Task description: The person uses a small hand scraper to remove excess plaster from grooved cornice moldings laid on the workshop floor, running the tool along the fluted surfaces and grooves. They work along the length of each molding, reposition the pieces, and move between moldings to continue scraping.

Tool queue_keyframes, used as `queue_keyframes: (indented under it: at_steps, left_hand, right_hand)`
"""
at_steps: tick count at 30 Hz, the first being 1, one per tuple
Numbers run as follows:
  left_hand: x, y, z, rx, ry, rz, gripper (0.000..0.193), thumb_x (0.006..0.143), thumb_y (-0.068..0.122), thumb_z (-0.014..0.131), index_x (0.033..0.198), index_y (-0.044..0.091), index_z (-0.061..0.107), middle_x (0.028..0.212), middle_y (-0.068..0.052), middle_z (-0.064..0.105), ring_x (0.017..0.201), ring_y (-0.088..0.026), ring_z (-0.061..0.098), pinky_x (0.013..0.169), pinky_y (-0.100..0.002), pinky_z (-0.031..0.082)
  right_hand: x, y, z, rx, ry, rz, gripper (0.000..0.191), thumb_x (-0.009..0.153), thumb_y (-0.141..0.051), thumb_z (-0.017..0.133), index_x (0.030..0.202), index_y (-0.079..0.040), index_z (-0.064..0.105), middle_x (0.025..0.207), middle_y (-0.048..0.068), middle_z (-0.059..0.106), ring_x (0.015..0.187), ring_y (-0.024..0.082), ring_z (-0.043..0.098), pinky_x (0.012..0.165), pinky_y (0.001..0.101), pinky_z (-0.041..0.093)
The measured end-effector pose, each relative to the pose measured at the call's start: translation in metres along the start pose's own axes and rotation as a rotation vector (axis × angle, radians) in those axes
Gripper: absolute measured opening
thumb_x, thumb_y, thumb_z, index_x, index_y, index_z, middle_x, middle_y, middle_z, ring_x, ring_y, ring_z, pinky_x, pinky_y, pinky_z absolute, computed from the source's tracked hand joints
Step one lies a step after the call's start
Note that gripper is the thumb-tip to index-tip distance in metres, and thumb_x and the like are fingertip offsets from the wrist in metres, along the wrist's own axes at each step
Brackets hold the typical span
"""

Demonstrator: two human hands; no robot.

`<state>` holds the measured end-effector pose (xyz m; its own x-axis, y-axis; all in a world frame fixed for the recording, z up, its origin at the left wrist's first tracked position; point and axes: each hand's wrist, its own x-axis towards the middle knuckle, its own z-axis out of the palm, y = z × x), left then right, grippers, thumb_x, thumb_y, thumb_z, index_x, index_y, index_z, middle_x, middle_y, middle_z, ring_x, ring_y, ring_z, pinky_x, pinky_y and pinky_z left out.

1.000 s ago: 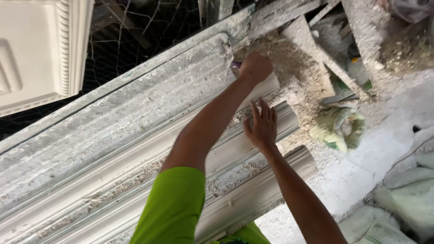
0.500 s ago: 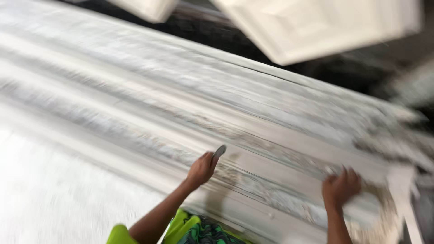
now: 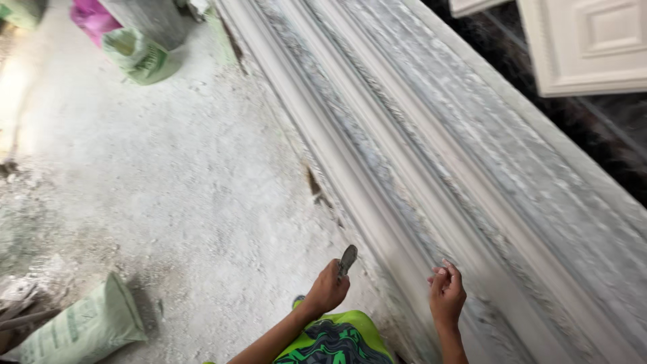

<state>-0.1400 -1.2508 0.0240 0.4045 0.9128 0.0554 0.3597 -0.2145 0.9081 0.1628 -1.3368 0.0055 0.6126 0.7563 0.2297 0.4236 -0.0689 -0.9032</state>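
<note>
A long white plaster moulding (image 3: 431,155), ribbed and streaked with rough grey, runs beside a dusty floor (image 3: 189,195). The left hand (image 3: 328,291) grips a small flat scraper (image 3: 347,259) (blade up), just short of the moulding's edge; the right hand (image 3: 446,294), fingers loosely curled and empty, rests against its ridges. Green sacks (image 3: 138,55), contents hidden, sit nearby.

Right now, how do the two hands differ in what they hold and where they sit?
The left hand grips a small dark-bladed tool in a fist; the right hand holds no tool, its fingers loosely curled. The left hand hangs over the dusty floor, short of the long white moulding; the right hand is over the moulding's ribbed face, though contact is unclear. Both are bare.
</note>
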Motion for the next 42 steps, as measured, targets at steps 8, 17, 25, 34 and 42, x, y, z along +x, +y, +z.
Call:
queue_keyframes:
  at_steps: [8,17,25,34,42]
  left_hand:
    - [-0.006,-0.082,-0.175,0.068,0.232,-0.119,0.035,0.085,0.005,0.057,0.119,0.000,0.050,0.092,-0.028,0.062,0.080,-0.046,0.063,0.068,-0.053,0.051]
    - [0.017,-0.121,-0.236,-0.246,0.273,-0.692,0.046,0.096,0.021,0.060,0.138,0.006,0.049,0.087,-0.018,0.073,0.072,-0.024,0.073,0.065,-0.037,0.058]
    - [0.137,-0.159,-0.273,-0.327,0.200,-0.649,0.054,0.100,0.025,0.057,0.149,0.010,0.043,0.097,-0.013,0.076,0.065,-0.018,0.076,0.059,-0.034,0.060]
    - [0.319,-0.154,-0.341,-0.244,0.266,-0.636,0.049,0.100,0.037,0.049,0.141,0.011,0.048,0.089,-0.009,0.075,0.050,-0.020,0.067,0.046,-0.035,0.053]
    - [0.428,-0.206,-0.361,-0.344,0.172,-0.652,0.048,0.109,0.045,0.042,0.097,0.001,0.060,0.063,-0.010,0.056,0.050,-0.015,0.055,0.047,-0.032,0.047]
  right_hand:
    - [0.001,-0.089,0.191,0.088,-0.261,0.005,0.025,0.105,-0.016,0.056,0.125,-0.004,0.066,0.071,0.003,0.066,0.055,0.007,0.059,0.050,0.0259,0.050]
    - [0.055,-0.131,0.313,0.092,-0.509,-0.005,0.022,0.103,-0.016,0.057,0.116,-0.006,0.072,0.056,-0.008,0.039,0.049,0.002,0.033,0.045,0.0242,0.029]
    - [0.142,-0.128,0.426,0.184,-0.624,0.018,0.023,0.103,-0.016,0.056,0.114,-0.004,0.073,0.058,-0.009,0.041,0.051,0.001,0.032,0.046,0.0249,0.026]
    - [0.299,-0.155,0.523,0.008,-0.883,-0.124,0.028,0.104,-0.024,0.055,0.115,-0.004,0.072,0.052,-0.006,0.042,0.047,0.004,0.035,0.045,0.0271,0.030]
    - [0.349,-0.169,0.601,0.047,-0.872,-0.005,0.030,0.104,-0.023,0.057,0.125,-0.005,0.069,0.065,-0.002,0.050,0.055,0.005,0.041,0.051,0.0269,0.038]
